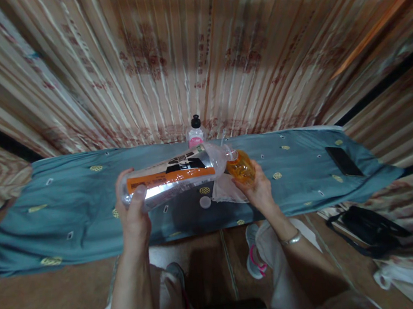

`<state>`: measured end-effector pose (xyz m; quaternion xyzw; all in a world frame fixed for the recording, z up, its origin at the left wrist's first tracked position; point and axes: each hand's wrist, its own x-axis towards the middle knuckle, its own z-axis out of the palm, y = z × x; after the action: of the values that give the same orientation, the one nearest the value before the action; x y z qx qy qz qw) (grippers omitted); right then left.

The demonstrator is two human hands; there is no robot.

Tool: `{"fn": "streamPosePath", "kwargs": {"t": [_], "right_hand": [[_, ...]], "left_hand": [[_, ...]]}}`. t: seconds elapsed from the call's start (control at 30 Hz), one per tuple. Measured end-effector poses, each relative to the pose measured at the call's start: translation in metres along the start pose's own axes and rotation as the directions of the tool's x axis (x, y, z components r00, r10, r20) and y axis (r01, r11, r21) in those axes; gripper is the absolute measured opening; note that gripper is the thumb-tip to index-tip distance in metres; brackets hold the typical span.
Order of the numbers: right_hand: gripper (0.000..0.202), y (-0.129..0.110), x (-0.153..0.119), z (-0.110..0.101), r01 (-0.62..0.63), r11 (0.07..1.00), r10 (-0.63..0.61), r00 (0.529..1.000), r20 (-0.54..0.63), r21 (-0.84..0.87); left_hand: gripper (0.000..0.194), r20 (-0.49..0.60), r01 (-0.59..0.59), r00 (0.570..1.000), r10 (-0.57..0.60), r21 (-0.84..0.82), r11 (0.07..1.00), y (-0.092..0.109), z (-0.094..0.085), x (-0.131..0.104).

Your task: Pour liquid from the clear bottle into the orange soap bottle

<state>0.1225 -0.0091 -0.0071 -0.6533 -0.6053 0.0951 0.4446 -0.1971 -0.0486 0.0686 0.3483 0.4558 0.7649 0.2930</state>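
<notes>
My left hand (135, 204) is wrapped round the base of a large clear plastic bottle (174, 174) with a silver and orange label. It lies almost level, its neck toward the right. Closed round a small container of orange liquid (241, 166) is my right hand (258, 185). The big bottle's mouth meets or overlaps the orange container; I cannot tell whether liquid passes between them. Below, a white cloth or tissue (226, 190) lies on the table, and a round white cap (205, 202) sits to its left. Behind stands a clear bottle with a black top (196, 130).
A teal patterned cloth (80, 206) covers the narrow table. A black phone (343, 161) lies at its right end. Striped curtains (178, 52) hang behind and at the sides. A black bag (368, 229) rests on the floor at right.
</notes>
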Motion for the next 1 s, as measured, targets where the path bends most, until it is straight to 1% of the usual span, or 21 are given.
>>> {"fn": "streamPosePath", "kwargs": {"t": [0.33, 0.53, 0.63, 0.87, 1.0], "right_hand": [[0.088, 0.0049, 0.0001, 0.0009, 0.009, 1.0, -0.009, 1.0, 0.001, -0.006], [0.085, 0.0035, 0.0002, 0.0007, 0.031, 1.0, -0.031, 0.999, -0.013, 0.002], [0.085, 0.0031, 0.0003, 0.0013, 0.031, 1.0, -0.031, 0.999, -0.014, 0.006], [0.086, 0.0056, -0.0003, 0.0023, 0.049, 0.999, -0.049, 0.999, -0.022, -0.011], [0.086, 0.0063, -0.0005, 0.0016, 0.055, 0.998, -0.055, 0.998, -0.014, -0.015]], "left_hand": [[0.065, 0.019, -0.018, 1.0, 0.017, 0.043, 0.999, -0.0039, -0.0031, 0.0002], [0.064, 0.003, 0.008, 1.0, -0.008, 0.055, 0.998, -0.0002, -0.0004, 0.0002], [0.065, -0.004, 0.019, 1.0, -0.019, 0.034, 0.999, 0.0, -0.0006, 0.0007], [0.064, 0.02, -0.013, 1.0, 0.011, 0.089, 0.996, -0.0024, -0.0034, 0.0004], [0.065, 0.021, -0.009, 1.0, 0.008, 0.08, 0.997, -0.0006, -0.0023, 0.0002]]}}
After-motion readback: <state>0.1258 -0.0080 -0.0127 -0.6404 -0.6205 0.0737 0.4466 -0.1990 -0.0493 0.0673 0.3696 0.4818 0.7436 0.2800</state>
